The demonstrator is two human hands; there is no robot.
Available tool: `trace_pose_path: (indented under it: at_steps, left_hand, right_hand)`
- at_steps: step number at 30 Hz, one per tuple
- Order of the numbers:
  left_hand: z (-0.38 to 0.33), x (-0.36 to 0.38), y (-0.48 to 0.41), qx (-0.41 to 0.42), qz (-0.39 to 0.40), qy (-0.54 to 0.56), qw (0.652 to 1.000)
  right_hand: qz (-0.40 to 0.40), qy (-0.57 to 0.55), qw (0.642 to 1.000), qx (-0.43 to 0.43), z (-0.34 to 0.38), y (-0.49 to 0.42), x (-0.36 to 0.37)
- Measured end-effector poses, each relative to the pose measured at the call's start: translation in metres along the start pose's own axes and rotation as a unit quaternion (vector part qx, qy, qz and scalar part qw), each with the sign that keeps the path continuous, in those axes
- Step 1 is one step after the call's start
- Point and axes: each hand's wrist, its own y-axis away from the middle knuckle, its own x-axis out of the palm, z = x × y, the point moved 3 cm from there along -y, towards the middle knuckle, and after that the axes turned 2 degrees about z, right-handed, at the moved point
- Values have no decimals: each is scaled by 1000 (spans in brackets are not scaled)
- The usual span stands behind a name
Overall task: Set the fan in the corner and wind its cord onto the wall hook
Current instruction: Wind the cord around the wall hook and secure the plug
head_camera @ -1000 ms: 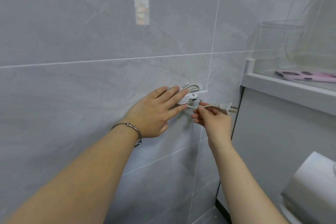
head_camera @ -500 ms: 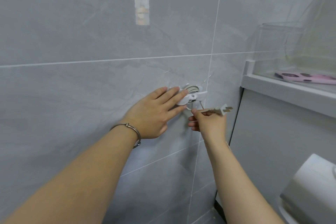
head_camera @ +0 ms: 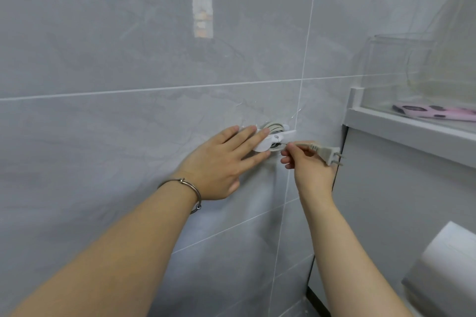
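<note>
A white wall hook (head_camera: 279, 136) sits on the grey tiled wall, with grey cord (head_camera: 273, 127) wound in loops behind it. My left hand (head_camera: 221, 162) lies flat against the wall, its straight fingers pressing on the hook. My right hand (head_camera: 307, 165) pinches the cord's free end just behind the grey two-pin plug (head_camera: 328, 154), which points right. The fan itself is out of sight.
A white ledge (head_camera: 401, 131) juts out at the right and carries a clear plastic box (head_camera: 401, 72) and a pink spotted object (head_camera: 435, 112). A white rounded object (head_camera: 448, 265) sits at the lower right. A dark vertical gap (head_camera: 334, 175) marks the wall's corner.
My right hand has shifted slightly with the plug: it dipped, then came back up and right, and the plug now tilts down to the right. My left hand stays pressed on the hook.
</note>
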Motion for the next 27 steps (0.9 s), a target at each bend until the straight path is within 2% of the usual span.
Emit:
trace_pose_path:
  at_steps: [4,9,13,16,22,27]
  left_hand:
    - [0,0,1,4,4,7,1000]
    - [1,-1,3,-26,-25,82,996]
    - [-6,-7,-10,-131,-94,188,969]
    - [-10,-6,-30,-180,-113,228,950]
    - [-7,-3,-45,-191,-172,228,939]
    - [-5,0,-49,-203,-190,288,916]
  right_hand:
    - [40,14,999,-29,3,-6,-2]
    - [61,33,997,-44,7,-7,0]
    - [59,72,991,-92,18,-7,-3]
    - [65,90,986,-124,22,-9,-1]
    - [65,89,987,-114,19,-14,1]
    - [63,93,988,-108,17,-13,1]
